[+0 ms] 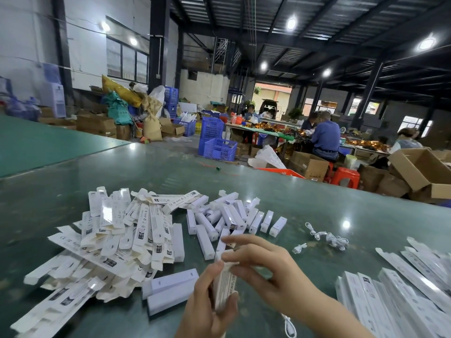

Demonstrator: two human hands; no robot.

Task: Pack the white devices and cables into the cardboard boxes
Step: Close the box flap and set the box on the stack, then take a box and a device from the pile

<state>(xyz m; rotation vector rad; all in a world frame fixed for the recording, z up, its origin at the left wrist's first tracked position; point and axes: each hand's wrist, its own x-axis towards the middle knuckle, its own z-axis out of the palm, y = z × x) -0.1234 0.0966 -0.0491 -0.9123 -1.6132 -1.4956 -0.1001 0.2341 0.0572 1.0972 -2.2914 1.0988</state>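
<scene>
The person holds one small box [225, 286] up in front of them, above the green table [317, 211]. The left hand [207, 306] wraps around the lower part of the box, thumb on one side and fingers on the other. The right hand [266, 267] is at the top end of the box, with its fingers curled over that end. I think it is closing or opening the top flap, but I cannot see the flap well.

To the left of the held box lies a big pile of flat boxes [109, 240], not yet filled. Behind the held box lie many white devices [227, 220], like little sticks. Two more white devices [170, 289] lie just left of the held box. To the right and a bit behind it are the white cables [327, 236], all curly. Far right of it lie packed boxes [390, 303] in a row.

The box looks light and thin, so it may bend if squeezed hard. It is best held by its long sides. The devices look hard and smooth, so they could slip. Pick one up around the middle. The cables are soft and floppy and may tangle, so take one by its bunched part.
</scene>
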